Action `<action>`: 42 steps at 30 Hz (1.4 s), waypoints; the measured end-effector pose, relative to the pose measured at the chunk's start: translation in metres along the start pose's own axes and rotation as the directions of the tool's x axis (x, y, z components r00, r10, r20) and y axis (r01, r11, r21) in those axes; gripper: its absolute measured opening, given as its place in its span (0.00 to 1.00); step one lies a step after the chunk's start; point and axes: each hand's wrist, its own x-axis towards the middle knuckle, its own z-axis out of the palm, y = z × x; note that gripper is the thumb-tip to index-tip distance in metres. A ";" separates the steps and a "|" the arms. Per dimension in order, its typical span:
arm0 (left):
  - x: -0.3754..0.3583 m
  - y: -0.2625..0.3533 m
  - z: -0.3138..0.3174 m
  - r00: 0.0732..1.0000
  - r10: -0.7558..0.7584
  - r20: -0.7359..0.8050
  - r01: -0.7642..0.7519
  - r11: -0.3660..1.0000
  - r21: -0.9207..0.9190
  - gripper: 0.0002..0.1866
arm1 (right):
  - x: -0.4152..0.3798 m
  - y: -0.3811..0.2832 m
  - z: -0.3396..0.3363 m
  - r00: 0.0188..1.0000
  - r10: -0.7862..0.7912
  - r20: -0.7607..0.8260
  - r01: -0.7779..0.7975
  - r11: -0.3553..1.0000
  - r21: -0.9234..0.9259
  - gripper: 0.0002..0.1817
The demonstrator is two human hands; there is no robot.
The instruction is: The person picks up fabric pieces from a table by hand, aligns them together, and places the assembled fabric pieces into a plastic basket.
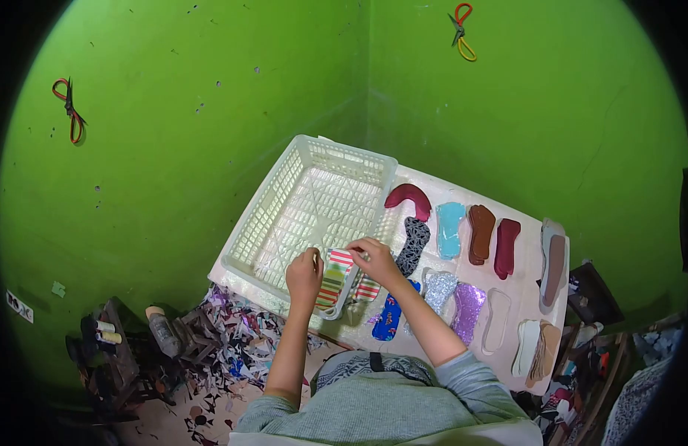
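A striped fabric piece, in red, white, green and brown, is between my hands over the near right corner of the white plastic basket. My right hand pinches its upper edge. Beside its left edge is my left hand, fingers curled together; what they hold, if anything, is hidden. Another red-and-white striped piece lies on the table just outside the basket, under my right hand. Close to my right forearm are a blue patterned sole-shaped piece and a black-and-white patterned one.
On the white table are stacks of sole-shaped pieces: light blue, brown, dark red, silver glitter and purple. Scraps heap below the left edge. Scissors hang on the green wall.
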 end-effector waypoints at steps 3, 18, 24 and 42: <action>-0.025 0.027 -0.010 0.991 0.118 -0.068 -0.118 0.993 -0.002 0.06 | -0.031 -0.004 -0.018 0.993 0.093 -0.069 -0.090 0.995 0.038 0.06; -0.104 0.021 0.097 0.872 0.272 0.406 -0.309 0.951 0.026 0.21 | -0.118 0.029 -0.040 0.966 0.224 -0.130 -0.249 0.940 -0.232 0.06; -0.103 0.014 0.103 0.880 0.223 0.420 -0.285 0.954 0.092 0.27 | -0.124 0.035 -0.040 0.966 0.224 -0.128 -0.248 0.942 -0.226 0.06; -0.097 0.004 0.110 0.865 0.315 0.391 -0.357 0.933 0.037 0.06 | -0.124 0.037 -0.039 0.944 0.314 -0.098 -0.328 0.925 -0.194 0.06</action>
